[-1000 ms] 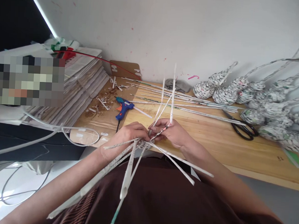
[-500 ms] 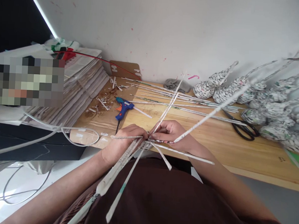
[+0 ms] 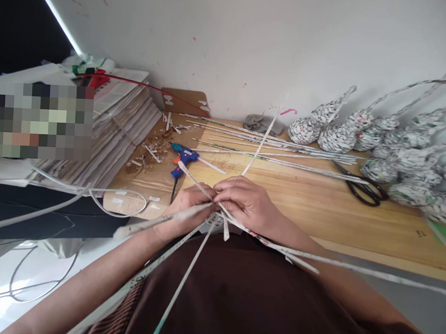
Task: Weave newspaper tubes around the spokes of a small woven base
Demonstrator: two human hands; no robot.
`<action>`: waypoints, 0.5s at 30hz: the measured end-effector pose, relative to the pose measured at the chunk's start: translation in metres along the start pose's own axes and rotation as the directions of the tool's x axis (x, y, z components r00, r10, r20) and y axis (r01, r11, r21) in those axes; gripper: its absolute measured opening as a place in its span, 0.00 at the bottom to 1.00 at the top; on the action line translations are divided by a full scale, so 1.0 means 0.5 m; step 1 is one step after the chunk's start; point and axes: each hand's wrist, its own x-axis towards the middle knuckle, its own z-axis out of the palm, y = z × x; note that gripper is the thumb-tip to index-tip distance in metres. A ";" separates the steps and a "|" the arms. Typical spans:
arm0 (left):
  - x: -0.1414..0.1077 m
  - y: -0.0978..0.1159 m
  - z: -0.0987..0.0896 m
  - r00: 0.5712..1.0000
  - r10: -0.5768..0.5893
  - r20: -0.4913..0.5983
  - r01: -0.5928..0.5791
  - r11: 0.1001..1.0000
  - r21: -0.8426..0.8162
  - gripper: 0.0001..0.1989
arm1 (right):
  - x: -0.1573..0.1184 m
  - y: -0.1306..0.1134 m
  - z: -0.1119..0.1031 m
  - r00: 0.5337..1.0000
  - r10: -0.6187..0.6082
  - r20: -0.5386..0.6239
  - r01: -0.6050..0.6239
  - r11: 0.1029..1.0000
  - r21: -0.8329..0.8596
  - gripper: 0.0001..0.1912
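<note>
Close to my body, just over the table's front edge, both hands meet at a small woven piece (image 3: 216, 218) made of rolled paper. My left hand (image 3: 193, 203) is closed on it from the left. From the right, my right hand (image 3: 245, 200) pinches paper tubes at the same spot, with fingertips nearly touching the left ones. Long rolled newspaper tubes (image 3: 185, 269) fan out from the weave towards my lap, both sides and the wall. My fingers hide most of the woven centre.
A blue glue gun (image 3: 186, 156) lies left of centre. Loose paper tubes (image 3: 283, 157) lie along the back, with black scissors (image 3: 367, 189) to the right. Woven gourd shapes (image 3: 339, 135) crowd the back right. Stacked newspapers (image 3: 132, 117) stand left, and a white cable (image 3: 117, 191) loops over the edge.
My right hand has turned palm-down and shifted slightly left over the weave. One tube has swung down to the right; another now points up-left across my left hand.
</note>
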 end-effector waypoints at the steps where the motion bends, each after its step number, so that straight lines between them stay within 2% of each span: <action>1: -0.001 -0.001 0.003 1.000 -0.013 -0.014 0.013 1.000 -0.010 0.08 | -0.001 -0.002 -0.001 0.999 0.036 0.034 -0.036 0.999 -0.008 0.07; 3: -0.004 -0.006 0.006 0.999 -0.016 -0.038 0.015 1.000 -0.026 0.07 | -0.001 -0.009 -0.007 0.979 0.165 0.123 -0.157 0.985 -0.068 0.09; 5: -0.008 -0.012 0.007 1.000 0.005 -0.029 -0.006 0.999 -0.045 0.07 | -0.001 -0.013 -0.015 0.938 0.287 0.193 -0.257 0.952 -0.167 0.12; 7: -0.012 -0.015 0.006 1.000 0.026 -0.015 -0.027 0.998 -0.065 0.06 | -0.001 -0.011 -0.020 0.912 0.329 0.245 -0.270 0.931 -0.247 0.11; 9: -0.015 -0.015 0.004 0.999 0.035 -0.014 -0.036 0.997 -0.075 0.06 | -0.002 -0.002 -0.017 0.907 0.310 0.287 -0.236 0.935 -0.265 0.07; 11: -0.015 -0.010 0.003 0.999 0.023 -0.048 -0.027 0.997 -0.076 0.06 | -0.005 0.007 -0.009 0.912 0.306 0.273 -0.251 0.943 -0.219 0.07; 15: -0.013 0.003 0.002 0.996 -0.005 -0.093 0.001 0.999 -0.038 0.05 | -0.013 0.011 0.009 0.916 0.373 0.149 -0.358 0.926 -0.117 0.10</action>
